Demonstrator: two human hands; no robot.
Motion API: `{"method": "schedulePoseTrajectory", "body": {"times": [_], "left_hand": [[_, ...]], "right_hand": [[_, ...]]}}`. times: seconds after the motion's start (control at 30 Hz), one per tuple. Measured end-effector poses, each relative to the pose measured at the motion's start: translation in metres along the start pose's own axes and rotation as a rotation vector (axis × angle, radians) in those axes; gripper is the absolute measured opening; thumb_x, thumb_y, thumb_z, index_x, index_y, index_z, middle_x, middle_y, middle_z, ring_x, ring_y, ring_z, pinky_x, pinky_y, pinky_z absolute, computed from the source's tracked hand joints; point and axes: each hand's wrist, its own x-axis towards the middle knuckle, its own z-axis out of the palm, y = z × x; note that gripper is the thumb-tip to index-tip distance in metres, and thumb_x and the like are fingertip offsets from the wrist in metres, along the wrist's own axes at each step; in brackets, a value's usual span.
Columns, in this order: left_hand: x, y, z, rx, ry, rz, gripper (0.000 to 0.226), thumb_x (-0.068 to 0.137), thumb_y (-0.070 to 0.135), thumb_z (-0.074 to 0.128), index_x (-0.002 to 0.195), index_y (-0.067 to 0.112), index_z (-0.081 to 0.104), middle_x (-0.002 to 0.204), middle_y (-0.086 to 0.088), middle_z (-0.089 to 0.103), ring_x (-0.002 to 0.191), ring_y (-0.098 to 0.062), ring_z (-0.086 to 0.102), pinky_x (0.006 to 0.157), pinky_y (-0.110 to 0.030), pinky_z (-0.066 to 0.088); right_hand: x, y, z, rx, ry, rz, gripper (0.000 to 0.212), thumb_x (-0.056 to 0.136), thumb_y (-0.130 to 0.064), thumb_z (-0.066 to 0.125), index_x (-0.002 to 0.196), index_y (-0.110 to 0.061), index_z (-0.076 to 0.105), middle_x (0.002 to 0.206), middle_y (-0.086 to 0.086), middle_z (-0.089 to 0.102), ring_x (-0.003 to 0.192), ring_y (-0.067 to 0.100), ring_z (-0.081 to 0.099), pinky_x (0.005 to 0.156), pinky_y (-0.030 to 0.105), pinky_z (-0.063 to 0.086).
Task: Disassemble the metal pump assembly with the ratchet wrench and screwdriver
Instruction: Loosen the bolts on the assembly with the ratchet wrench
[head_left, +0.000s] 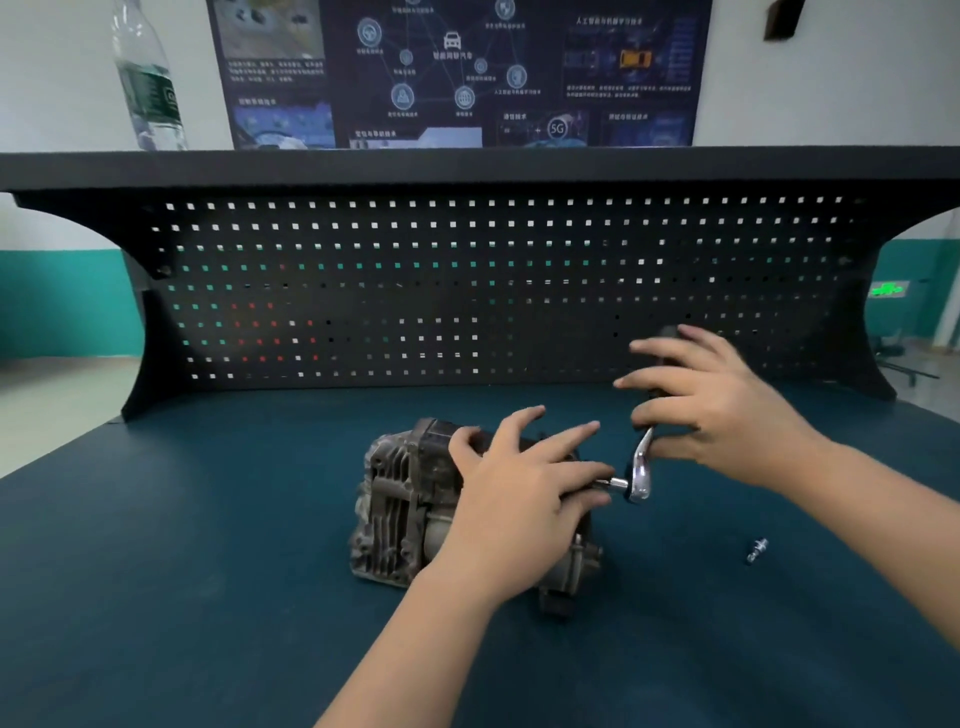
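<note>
Teal mat (208, 545) fronts a black pegboard (467, 291). Your left hand (524, 493) lies flat on the central pump (400, 509); your right hand (717, 405) grasps the ratchet (642, 467) beside it.

A workshop or training room, by the look of it: dark workbench (156, 597) with a blue-green mat, backed by a black perforated pegboard (467, 291) under a shelf (467, 163). Above, upper centre, a technical wall poster (457, 67) with car diagrams; upper left, a plastic water bottle (148, 78). White walls banded teal.
</note>
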Motion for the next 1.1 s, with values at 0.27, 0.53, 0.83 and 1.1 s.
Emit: {"method": "schedulePoseTrajectory", "body": {"times": [0.27,0.53,0.83,1.1], "left_hand": [[0.002,0.008,0.01,-0.101,0.1,-0.095,0.019,0.088,0.038,0.054,0.093,0.033,0.071,0.099,0.021,0.07,0.117,-0.009,0.055,0.102,-0.055,0.008],[-0.002,0.004,0.021,-0.149,0.227,-0.014,0.009,0.083,0.032,0.063,0.08,0.03,0.071,0.092,0.021,0.07,0.098,0.002,0.062,0.097,-0.041,0.017],[0.002,0.005,0.021,-0.204,0.326,-0.046,0.01,0.083,0.032,0.064,0.086,0.03,0.073,0.092,0.02,0.071,0.087,0.001,0.062,0.083,-0.034,0.021],[-0.001,0.003,0.013,-0.181,0.174,-0.041,0.015,0.089,0.034,0.055,0.093,0.034,0.069,0.092,0.023,0.068,0.091,-0.003,0.052,0.082,-0.04,0.021]], "right_hand": [[-0.001,0.002,-0.005,-0.089,0.255,0.0,0.039,0.077,-0.047,0.063,0.079,-0.01,0.077,0.131,0.017,0.054,0.13,0.047,0.034,0.098,0.059,0.041],[-0.026,-0.005,0.022,0.373,0.101,0.457,0.043,0.068,0.005,0.079,0.105,-0.016,0.072,0.119,0.001,0.063,0.119,0.03,0.056,0.105,0.026,0.037],[-0.06,-0.048,0.058,0.479,0.083,0.643,0.032,0.08,0.008,0.068,0.105,-0.011,0.067,0.102,-0.012,0.063,0.097,-0.001,0.055,0.089,0.002,0.035],[-0.042,-0.038,0.045,0.379,0.15,0.714,0.03,0.07,0.005,0.077,0.091,-0.016,0.076,0.086,0.003,0.057,0.082,0.014,0.051,0.076,0.016,0.037]]}}
